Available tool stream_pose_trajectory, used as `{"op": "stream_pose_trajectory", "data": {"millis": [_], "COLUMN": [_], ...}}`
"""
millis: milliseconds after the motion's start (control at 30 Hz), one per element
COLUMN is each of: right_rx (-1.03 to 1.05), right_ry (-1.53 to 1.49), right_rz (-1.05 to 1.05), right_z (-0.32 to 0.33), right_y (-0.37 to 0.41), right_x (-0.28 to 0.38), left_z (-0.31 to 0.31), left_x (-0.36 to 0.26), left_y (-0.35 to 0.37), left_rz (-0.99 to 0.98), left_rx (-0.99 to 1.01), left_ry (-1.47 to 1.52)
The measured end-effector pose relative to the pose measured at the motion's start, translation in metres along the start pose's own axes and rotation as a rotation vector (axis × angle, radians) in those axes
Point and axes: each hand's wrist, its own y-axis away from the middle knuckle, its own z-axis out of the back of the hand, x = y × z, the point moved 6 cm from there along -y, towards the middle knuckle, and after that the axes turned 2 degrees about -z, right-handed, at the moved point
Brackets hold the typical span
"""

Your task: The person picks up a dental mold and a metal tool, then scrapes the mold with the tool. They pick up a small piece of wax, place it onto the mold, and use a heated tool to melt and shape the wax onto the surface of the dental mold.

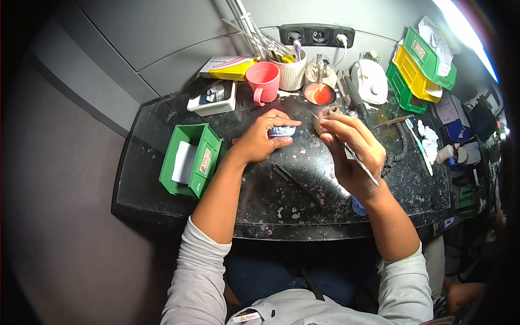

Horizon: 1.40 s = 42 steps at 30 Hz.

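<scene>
Around a blue-and-white dental cast [282, 131], the fingers and thumb of my left hand [264, 136] are closed, at the middle of the black worktable [254, 203]. My right hand [355, 149] pinches a thin metal tool [361, 165]; its tip points up and left, and its other end crosses my palm side. Just behind my right fingertips stands a pinkish object [326, 114], partly hidden by them. Between my forearms a dark slim instrument [287, 176] lies on the table. A blue piece [358, 206] is partly covered by my right wrist.
A green bin [207, 157] stands at the left. Along the back are a white box [212, 105], a pink mug [263, 81], a woven pot [291, 74] and an orange-red dish [319, 94]. Stacked bins [414, 73] and a toothbrush [420, 146] are at the right.
</scene>
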Motion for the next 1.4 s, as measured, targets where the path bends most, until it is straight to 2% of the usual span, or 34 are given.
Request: {"op": "stream_pose_trajectory", "data": {"millis": [233, 600, 833, 933, 1333, 1400], "right_rx": [0.013, 0.031, 0.042, 0.059, 0.075, 0.079], "right_ry": [-0.008, -0.011, -0.025, -0.024, -0.032, -0.033], "right_rz": [0.023, 0.004, 0.009, 0.022, 0.011, 0.008], "right_z": [-0.003, 0.0, -0.003, -0.004, -0.007, -0.007], "right_y": [0.002, -0.002, 0.0, -0.001, 0.001, 0.002], "right_x": [-0.001, -0.002, -0.003, -0.002, -0.005, -0.005], "left_z": [0.002, 0.004, 0.003, 0.005, 0.004, 0.005], "left_x": [0.003, -0.009, -0.001, -0.005, 0.001, -0.002], "left_y": [0.001, -0.004, -0.002, -0.004, -0.002, -0.003], "left_rz": [0.011, -0.114, -0.059, -0.089, 0.004, -0.083], "left_rx": [-0.012, 0.002, -0.018, -0.041, -0.011, -0.036], "left_ry": [0.019, 0.02, 0.076, 0.025, -0.007, -0.064]}}
